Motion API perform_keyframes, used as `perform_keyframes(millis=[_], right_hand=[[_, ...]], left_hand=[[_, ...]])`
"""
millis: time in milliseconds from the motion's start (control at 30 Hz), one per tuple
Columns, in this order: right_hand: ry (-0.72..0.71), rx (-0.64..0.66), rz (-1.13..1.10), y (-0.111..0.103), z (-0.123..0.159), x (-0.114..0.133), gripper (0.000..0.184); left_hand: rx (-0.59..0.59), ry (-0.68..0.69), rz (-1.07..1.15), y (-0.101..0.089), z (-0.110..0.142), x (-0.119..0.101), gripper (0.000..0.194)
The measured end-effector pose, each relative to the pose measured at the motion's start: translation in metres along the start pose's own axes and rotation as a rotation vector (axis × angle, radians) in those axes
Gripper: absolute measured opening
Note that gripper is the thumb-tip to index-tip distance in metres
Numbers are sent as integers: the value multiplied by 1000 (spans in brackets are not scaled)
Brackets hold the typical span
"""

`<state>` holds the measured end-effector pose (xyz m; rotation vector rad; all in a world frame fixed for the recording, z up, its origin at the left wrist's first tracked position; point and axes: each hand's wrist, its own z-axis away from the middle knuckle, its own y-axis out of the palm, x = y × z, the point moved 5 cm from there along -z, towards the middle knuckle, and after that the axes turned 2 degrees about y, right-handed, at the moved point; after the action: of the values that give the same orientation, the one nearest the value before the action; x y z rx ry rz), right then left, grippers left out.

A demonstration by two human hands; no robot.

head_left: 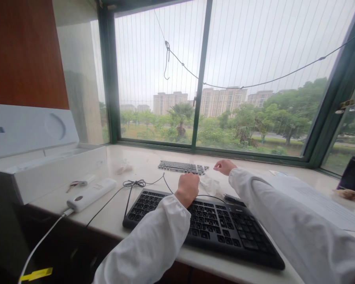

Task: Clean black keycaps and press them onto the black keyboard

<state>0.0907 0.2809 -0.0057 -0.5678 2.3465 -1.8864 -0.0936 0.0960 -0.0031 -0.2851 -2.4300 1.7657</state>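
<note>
A black keyboard (207,221) lies on the white counter, most of its keys bare, with caps still on the number block at the right. Behind it, loose keycaps (182,167) are laid out in rows. My left hand (188,188) is curled closed between the keyboard's back edge and these rows; its fingertips are hidden. My right hand (224,167) hovers just right of the keycaps, fingers curled together; anything in them is too small to make out. Crumpled whitish material (210,184) lies between the hands.
At left stand an open white box (59,165) and a white power strip (91,194), with a small key-like item (77,183) nearby. A black cable (134,183) loops behind the keyboard. Papers (316,201) and a dark object (353,177) lie right. A window (195,146) borders the counter.
</note>
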Motion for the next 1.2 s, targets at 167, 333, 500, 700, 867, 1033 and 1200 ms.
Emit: perform_keyframes(millis=[167, 333, 500, 700, 867, 1033, 1200], right_hand=[[15, 3, -6, 34, -39, 11, 21], [43, -13, -4, 57, -60, 7, 22], [49, -13, 7, 68, -70, 3, 20], [7, 8, -4, 61, -67, 3, 18], [-100, 14, -84, 36, -43, 18, 30], [-357, 38, -364, 2, 17, 56, 41], [-452, 83, -571, -20, 67, 81, 48]], left_hand=[[-34, -3, -32, -3, 0, 0, 17], [-16, 14, -48, -1, -1, -3, 19], [-19, 13, -48, 3, -2, -2, 20], [-30, 26, -45, 0, -2, -2, 21], [-50, -19, -13, -6, -1, 2, 22], [-163, -29, 94, -11, -3, 6, 22], [-240, 8, 188, -18, -1, 5, 24]])
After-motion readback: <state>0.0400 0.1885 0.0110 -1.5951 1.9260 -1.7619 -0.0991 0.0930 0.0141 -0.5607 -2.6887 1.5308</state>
